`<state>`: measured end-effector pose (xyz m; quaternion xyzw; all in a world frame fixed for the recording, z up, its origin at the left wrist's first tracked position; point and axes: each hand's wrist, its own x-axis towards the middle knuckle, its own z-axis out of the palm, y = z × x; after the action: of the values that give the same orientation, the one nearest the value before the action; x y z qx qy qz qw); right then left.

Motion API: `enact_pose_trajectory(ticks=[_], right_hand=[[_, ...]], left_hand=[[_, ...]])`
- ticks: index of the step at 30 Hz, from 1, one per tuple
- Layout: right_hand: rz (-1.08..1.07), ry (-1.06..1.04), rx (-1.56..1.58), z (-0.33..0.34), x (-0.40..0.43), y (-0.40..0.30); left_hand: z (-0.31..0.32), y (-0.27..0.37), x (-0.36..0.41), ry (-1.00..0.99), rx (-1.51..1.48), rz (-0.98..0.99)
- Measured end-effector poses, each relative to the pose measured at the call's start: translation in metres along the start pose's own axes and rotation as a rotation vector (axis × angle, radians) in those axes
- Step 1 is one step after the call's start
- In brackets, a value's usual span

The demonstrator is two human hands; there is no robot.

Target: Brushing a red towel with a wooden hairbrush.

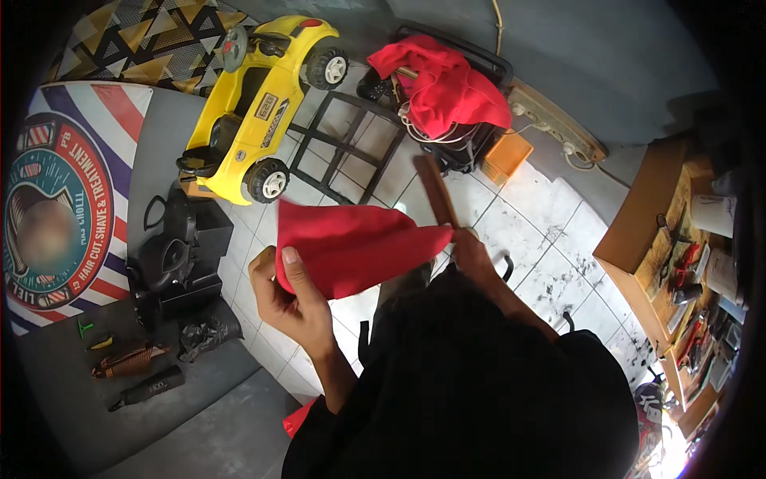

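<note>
My left hand (302,308) pinches the left end of a red cloth (353,248) between thumb and fingers. The cloth spreads out in front of me, and its pointed right end reaches my right hand (474,256). Out of that hand sticks a long brown object (435,190), probably wooden and blurred at its far end. The right fingers are mostly hidden, so I cannot tell whether they also grip the cloth's tip. Both hands are above a white tiled floor (520,230) scattered with dark clippings.
Ahead stands a yellow toy car (263,108) beside a black metal frame (350,146). Another red cloth (440,84) drapes over a black rack by orange baskets (508,157). To the right, a wooden counter (637,203) carries scissors and tools. Several items lie on a grey bench (197,413).
</note>
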<state>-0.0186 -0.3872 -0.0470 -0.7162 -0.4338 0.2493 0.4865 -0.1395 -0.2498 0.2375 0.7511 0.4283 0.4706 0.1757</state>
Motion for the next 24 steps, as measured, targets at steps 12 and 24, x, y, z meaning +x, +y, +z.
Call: enact_pose_trajectory(ticks=[12,24], right_hand=[[0.065,-0.552,0.086,0.008,0.032,-0.068],[0.260,-0.277,-0.143,-0.007,-0.001,0.047]], left_hand=[[0.004,0.013,-0.002,-0.093,0.000,0.140],[-0.011,0.013,0.012,0.030,-0.250,-0.081]])
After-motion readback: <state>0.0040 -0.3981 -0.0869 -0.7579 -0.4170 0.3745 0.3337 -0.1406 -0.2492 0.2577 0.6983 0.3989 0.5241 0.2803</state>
